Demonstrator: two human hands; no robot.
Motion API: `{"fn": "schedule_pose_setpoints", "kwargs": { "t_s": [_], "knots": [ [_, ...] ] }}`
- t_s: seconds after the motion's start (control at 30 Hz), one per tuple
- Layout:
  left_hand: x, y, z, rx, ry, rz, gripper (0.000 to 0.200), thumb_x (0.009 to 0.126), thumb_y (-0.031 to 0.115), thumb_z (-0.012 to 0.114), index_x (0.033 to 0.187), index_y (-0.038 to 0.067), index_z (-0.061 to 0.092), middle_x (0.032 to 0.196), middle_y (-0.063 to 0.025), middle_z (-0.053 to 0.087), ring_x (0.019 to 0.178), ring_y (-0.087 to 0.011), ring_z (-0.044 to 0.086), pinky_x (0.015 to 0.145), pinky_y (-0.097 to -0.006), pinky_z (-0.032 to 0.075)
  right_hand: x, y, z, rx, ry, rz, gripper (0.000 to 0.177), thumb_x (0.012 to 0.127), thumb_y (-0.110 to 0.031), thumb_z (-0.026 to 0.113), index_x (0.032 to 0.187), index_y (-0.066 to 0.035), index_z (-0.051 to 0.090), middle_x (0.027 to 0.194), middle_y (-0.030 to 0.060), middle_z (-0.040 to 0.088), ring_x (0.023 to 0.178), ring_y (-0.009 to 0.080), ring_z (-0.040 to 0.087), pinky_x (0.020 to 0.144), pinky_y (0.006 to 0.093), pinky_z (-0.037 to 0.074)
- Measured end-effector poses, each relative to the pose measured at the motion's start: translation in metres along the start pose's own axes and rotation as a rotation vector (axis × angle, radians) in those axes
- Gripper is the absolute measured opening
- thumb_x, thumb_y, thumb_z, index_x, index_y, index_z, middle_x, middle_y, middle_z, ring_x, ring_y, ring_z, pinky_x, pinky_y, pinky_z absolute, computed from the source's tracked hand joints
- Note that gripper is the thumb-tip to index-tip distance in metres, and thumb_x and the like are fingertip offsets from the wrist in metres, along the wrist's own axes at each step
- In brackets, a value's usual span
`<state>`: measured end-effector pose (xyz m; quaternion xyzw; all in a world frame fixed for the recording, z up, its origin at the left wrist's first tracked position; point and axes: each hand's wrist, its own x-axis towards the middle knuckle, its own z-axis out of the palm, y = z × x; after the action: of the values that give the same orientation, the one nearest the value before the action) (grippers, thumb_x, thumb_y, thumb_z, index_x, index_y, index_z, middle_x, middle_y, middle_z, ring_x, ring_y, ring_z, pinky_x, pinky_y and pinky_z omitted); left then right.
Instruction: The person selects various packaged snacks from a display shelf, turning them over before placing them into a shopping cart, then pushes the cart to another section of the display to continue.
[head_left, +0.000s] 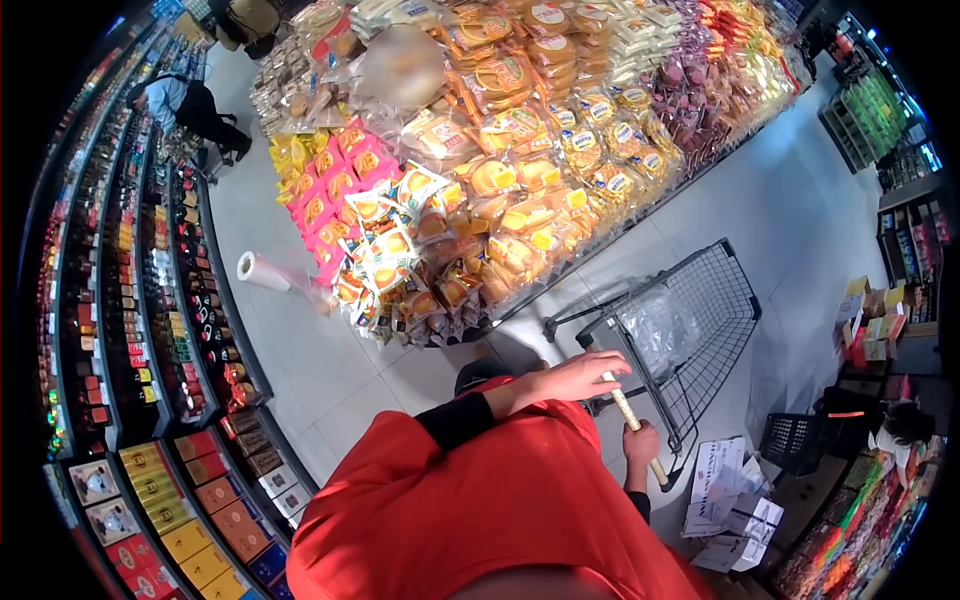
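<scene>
A metal-wire shopping cart (735, 300) stands on my right, its pale push handle (623, 408) running at a slant in front of my red top. My left hand (580, 377) lies over the upper end of the handle, fingers curled round it. Lower down, my right hand (640, 443) is wrapped about the same bar. Inside the cart basket is a crumpled clear plastic bag (660, 325); I cannot make out whether anything is in it.
A large display of packaged breads (510, 180) fills the front. Stocked shelves (130, 300) line the left, where a person (195, 110) leans. A plastic roll (265, 270) juts out by the display. Flattened cartons (715, 490), a black basket (790, 443) and another person (900, 425) are at right.
</scene>
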<state>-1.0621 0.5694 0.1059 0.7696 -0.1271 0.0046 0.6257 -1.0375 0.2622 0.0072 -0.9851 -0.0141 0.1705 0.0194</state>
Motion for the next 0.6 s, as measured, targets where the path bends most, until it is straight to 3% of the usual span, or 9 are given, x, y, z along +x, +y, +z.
{"fn": "schedule_pose_setpoints", "kwargs": {
  "t_s": [0.1, 0.17, 0.23, 0.27, 0.37, 0.47, 0.5, 0.57, 0.6],
  "knots": [
    [-0.021, 0.043, -0.044, -0.043, 0.384, 0.113, 0.024, 0.092, 0.002, 0.068, 0.116, 0.001, 0.066, 0.115, -0.0129, 0.065, 0.110, -0.0294, 0.064, 0.095, -0.0364, 0.052, 0.013, 0.007, 0.003, 0.021, -0.084, -0.029, 0.036, 0.084, -0.042, 0.070, 0.091, -0.007, 0.075, 0.088, 0.0202, 0.073, 0.088, 0.0425, 0.070, 0.079, 0.0512, 0.056],
    [-0.034, 0.048, -0.081, 0.133, 0.760, 0.164, 0.021, 0.089, -0.003, 0.069, 0.109, 0.001, 0.067, 0.111, -0.0140, 0.067, 0.104, -0.0298, 0.066, 0.090, -0.0384, 0.053, 0.026, 0.010, -0.008, -0.022, -0.217, 0.007, 0.044, 0.083, -0.045, 0.073, 0.102, -0.006, 0.074, 0.096, 0.0224, 0.073, 0.096, 0.0424, 0.070, 0.084, 0.0504, 0.056],
    [-0.044, 0.047, -0.118, 0.325, 1.063, 0.115, 0.025, 0.085, -0.007, 0.069, 0.109, 0.001, 0.067, 0.111, -0.0144, 0.066, 0.102, -0.0302, 0.065, 0.090, -0.0388, 0.052, 0.047, 0.006, -0.028, -0.135, -0.516, -0.317, 0.053, 0.081, -0.045, 0.077, 0.114, -0.005, 0.070, 0.108, 0.0251, 0.072, 0.105, 0.0406, 0.069, 0.088, 0.0466, 0.055],
    [-0.047, 0.044, -0.137, 0.402, 1.135, 0.078, 0.032, 0.083, -0.004, 0.072, 0.114, 0.001, 0.065, 0.116, -0.0159, 0.064, 0.108, -0.0330, 0.062, 0.095, -0.0414, 0.050, 0.052, -0.004, -0.046, -0.057, -0.522, -0.313, 0.057, 0.080, -0.045, 0.079, 0.118, -0.005, 0.068, 0.112, 0.0246, 0.071, 0.108, 0.0396, 0.068, 0.090, 0.0445, 0.055],
    [-0.041, 0.052, -0.173, 0.513, 1.081, -0.079, 0.063, 0.079, 0.006, 0.079, 0.136, 0.001, 0.053, 0.126, -0.0176, 0.060, 0.123, -0.0388, 0.052, 0.108, -0.0470, 0.038, 0.084, -0.056, -0.073, -0.011, -0.322, -0.418, 0.058, 0.083, -0.038, 0.080, 0.123, 0.001, 0.065, 0.115, 0.0190, 0.071, 0.110, 0.0357, 0.068, 0.094, 0.0398, 0.053],
    [-0.026, 0.032, -0.184, 0.696, 1.013, -0.094, 0.068, 0.080, 0.010, 0.079, 0.140, 0.001, 0.050, 0.130, -0.0172, 0.059, 0.124, -0.0380, 0.052, 0.108, -0.0461, 0.037, 0.080, -0.165, -0.134, 0.352, -0.088, -0.652, 0.048, 0.087, -0.027, 0.076, 0.125, 0.000, 0.064, 0.115, 0.0193, 0.071, 0.105, 0.0324, 0.069, 0.092, 0.0402, 0.054],
    [-0.024, 0.027, -0.184, 0.695, 1.014, -0.100, 0.068, 0.080, 0.010, 0.079, 0.140, 0.001, 0.050, 0.130, -0.0172, 0.059, 0.124, -0.0380, 0.052, 0.108, -0.0461, 0.037, 0.077, -0.204, -0.155, 0.441, -0.105, -0.708, 0.038, 0.090, -0.019, 0.073, 0.123, -0.001, 0.065, 0.113, 0.0178, 0.071, 0.104, 0.0299, 0.069, 0.092, 0.0388, 0.053],
    [-0.017, 0.016, -0.188, 0.747, 0.978, -0.114, 0.062, 0.082, 0.012, 0.078, 0.138, 0.002, 0.052, 0.132, -0.0161, 0.060, 0.123, -0.0360, 0.053, 0.105, -0.0450, 0.038, 0.089, -0.260, -0.160, 0.735, -0.185, -0.816, 0.042, 0.092, -0.015, 0.072, 0.130, -0.002, 0.060, 0.114, 0.0156, 0.069, 0.106, 0.0288, 0.068, 0.094, 0.0380, 0.053],
    [-0.015, 0.013, -0.188, 0.695, 0.972, -0.135, 0.048, 0.085, 0.011, 0.075, 0.130, 0.003, 0.060, 0.127, -0.0151, 0.063, 0.120, -0.0338, 0.056, 0.103, -0.0431, 0.040, 0.088, -0.286, -0.166, 0.815, -0.218, -0.816, 0.045, 0.092, -0.014, 0.072, 0.133, -0.003, 0.058, 0.117, 0.0156, 0.068, 0.109, 0.0288, 0.067, 0.095, 0.0378, 0.052]
  ]
}}
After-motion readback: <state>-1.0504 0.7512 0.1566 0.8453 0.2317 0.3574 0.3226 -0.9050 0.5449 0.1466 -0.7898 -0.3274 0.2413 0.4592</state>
